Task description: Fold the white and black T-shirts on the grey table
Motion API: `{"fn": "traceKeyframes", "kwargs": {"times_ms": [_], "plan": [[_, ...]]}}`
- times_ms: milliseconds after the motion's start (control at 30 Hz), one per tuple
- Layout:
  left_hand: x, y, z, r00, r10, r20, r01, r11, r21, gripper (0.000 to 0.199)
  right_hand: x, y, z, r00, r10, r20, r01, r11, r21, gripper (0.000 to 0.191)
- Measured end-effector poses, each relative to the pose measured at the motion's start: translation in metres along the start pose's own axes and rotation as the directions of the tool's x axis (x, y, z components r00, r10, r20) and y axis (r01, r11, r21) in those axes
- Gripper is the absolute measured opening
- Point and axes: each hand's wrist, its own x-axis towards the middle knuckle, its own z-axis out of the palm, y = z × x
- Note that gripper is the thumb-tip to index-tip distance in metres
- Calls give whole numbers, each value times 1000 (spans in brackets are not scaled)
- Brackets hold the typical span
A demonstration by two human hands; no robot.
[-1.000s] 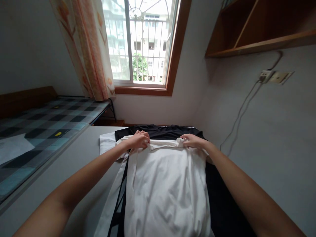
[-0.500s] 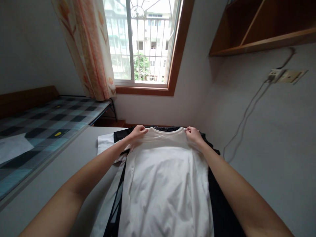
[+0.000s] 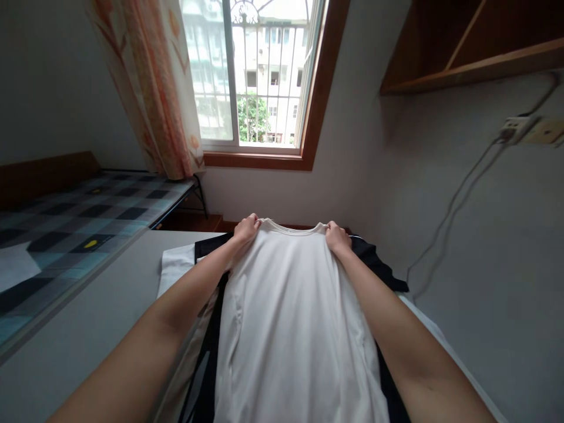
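A white shirt (image 3: 295, 317) stretches down the middle of the view, its neckline at the far end. My left hand (image 3: 247, 228) pinches the shirt at the left side of the collar, and my right hand (image 3: 337, 236) grips it at the right side. Beneath it lies a black garment (image 3: 374, 261), its sleeves showing on both sides. Another white garment (image 3: 175, 267) sticks out at the left from under the black one.
The clothes lie on a pale table (image 3: 110, 305). Left of it is a bed with a checked cover (image 3: 127, 205) and a paper sheet (image 3: 16, 267). A curtain (image 3: 154, 88) hangs by the window; a cable (image 3: 453, 200) runs down the right wall.
Both hands have raised the shirt's collar slightly, and the cloth below is pulled straighter with fewer wrinkles. The camera view has shifted a little, and more of the black right sleeve shows.
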Motion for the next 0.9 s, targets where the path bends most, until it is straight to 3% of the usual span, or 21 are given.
{"fn": "traceKeyframes", "kwargs": {"times_ms": [167, 533, 767, 900], "plan": [[1, -2, 12, 994, 51, 99, -68, 982, 179, 32, 1, 5, 16, 999, 6, 52, -1, 996, -94, 36], [12, -5, 11, 1000, -3, 19, 1, 996, 87, 35, 6, 0, 16, 998, -63, -25, 59, 989, -139, 42], [12, -3, 15, 1000, -3, 22, -1, 985, 175, 32, 11, -2, 26, 999, -53, -8, 50, 976, -211, 38], [11, -3, 19, 1000, 13, 19, -17, 975, 220, 31, 3, -10, 25, 982, -150, -115, 109, 947, -302, 39]]}}
